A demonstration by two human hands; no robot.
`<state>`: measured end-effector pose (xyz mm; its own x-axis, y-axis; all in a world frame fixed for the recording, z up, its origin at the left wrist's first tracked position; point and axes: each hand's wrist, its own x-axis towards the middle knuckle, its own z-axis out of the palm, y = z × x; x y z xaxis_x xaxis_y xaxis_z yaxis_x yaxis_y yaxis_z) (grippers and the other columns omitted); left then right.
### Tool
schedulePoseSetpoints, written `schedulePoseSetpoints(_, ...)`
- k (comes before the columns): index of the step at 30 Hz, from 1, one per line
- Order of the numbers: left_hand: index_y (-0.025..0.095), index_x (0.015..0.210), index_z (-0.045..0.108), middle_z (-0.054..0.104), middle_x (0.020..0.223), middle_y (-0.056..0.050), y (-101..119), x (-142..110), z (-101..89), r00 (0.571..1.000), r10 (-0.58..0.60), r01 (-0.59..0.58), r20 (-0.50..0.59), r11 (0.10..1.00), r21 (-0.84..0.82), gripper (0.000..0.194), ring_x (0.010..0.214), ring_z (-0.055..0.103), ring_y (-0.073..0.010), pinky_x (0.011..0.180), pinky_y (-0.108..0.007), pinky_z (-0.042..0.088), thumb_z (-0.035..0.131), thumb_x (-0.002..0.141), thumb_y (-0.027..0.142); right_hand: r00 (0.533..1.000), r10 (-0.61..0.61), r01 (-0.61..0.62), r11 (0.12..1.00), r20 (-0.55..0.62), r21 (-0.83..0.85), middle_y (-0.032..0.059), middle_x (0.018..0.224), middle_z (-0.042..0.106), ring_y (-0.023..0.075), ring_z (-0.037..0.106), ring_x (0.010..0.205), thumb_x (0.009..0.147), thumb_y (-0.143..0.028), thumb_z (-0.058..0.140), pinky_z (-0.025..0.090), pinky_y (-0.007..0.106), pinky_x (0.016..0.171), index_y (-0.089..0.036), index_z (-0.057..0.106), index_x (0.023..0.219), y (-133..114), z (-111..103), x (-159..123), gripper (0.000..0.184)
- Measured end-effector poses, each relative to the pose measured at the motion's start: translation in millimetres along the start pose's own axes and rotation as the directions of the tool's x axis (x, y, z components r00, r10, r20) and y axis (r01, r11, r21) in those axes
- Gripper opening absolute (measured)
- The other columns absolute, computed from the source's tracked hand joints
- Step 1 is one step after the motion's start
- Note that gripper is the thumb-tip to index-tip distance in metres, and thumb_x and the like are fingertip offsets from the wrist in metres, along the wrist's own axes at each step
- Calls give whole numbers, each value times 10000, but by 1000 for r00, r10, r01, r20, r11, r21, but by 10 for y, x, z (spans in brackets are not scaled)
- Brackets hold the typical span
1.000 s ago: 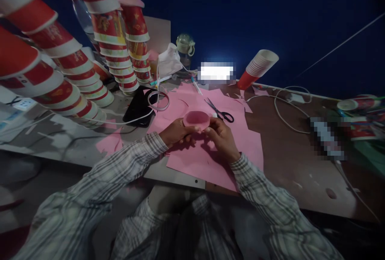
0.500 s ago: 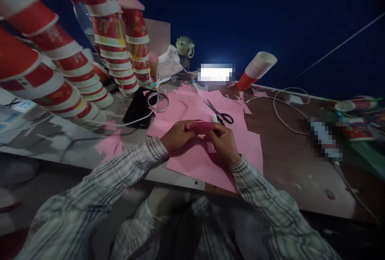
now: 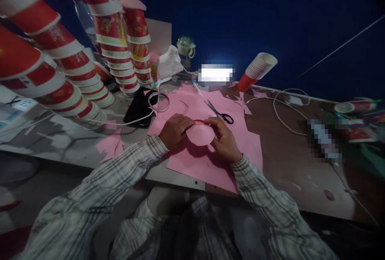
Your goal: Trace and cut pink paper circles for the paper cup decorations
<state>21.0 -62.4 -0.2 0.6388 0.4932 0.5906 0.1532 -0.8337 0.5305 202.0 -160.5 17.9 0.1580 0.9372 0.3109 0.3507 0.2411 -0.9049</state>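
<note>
Left hand (image 3: 177,131) and right hand (image 3: 225,139) fingers grip paper cone (image 3: 200,135) at opposite sides — probably steadies it; scissors (image 3: 217,112) just beyond

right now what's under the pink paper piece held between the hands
Pink sheet, darkened by shadow, shows past the near edge of the pink paper piece. What lies directly under it is hidden by the piece itself, the left hand and right hand.

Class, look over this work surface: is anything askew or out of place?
Ragged pink scraps lie loose left of the pink sheets, like untidied offcuts. The nested cups at the back right slant, though the view may exaggerate that. No spill shows.
</note>
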Motion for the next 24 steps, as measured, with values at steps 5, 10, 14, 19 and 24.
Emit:
schedulePoseSetpoints(5, 172, 964, 678, 689, 773, -56, -118, 10, -32, 980, 194, -179, -40, 955, 237, 239, 690, 605, -181, 967, -449, 450, 444, 928, 201, 975, 211, -220, 912, 64, 347, 47, 1029, 649, 119, 545, 679, 865, -357, 622, 472, 263, 589, -232, 573, 1138, 104, -73, 12, 304)
schedulePoseSetpoints(10, 187, 931, 679, 637, 690, -23, -36, 18, -31, 980, 197, -187, -12, 946, 263, 247, 642, 575, -168, 1001, -510, 424, 439, 953, 238, 921, 331, -389, 780, 205, 489, 23, 1019, 659, 120, 589, 766, 812, -442, 707, 466, 238, 629, -242, 580, 1170, 37, -58, 23, 430)
schedulePoseSetpoints(14, 182, 961, 678, 666, 763, -37, -4, 27, -18, 991, 131, -130, 4, 974, 184, 262, 699, 591, -173, 1042, -507, 400, 418, 953, 215, 889, 370, -458, 730, 271, 507, -47, 778, 568, 71, 489, 611, 716, -320, 807, 385, 197, 544, -232, 595, 1144, -69, -44, 31, 485)
schedulePoseSetpoints(19, 147, 1040, 642, 650, 890, -78, -4, 81, 2, 952, -304, 278, -25, 900, -335, 266, 778, 595, -171, 750, -327, 498, 511, 930, 350, 905, 361, -425, 746, 226, 513, -62, 729, 513, 68, 421, 556, 715, -283, 799, 329, 197, 481, -233, 581, 1148, -50, -94, 45, 487)
schedulePoseSetpoints(24, 140, 864, 621, 520, 653, 19, 77, 137, -25, 794, -486, 592, 365, 486, -643, 435, 535, 431, -90, 502, -230, 343, 607, 844, 575, 908, 333, -418, 772, 256, 478, -59, 733, 524, 78, 453, 584, 726, -284, 791, 365, 207, 516, -232, 555, 1168, -9, -96, 46, 504)
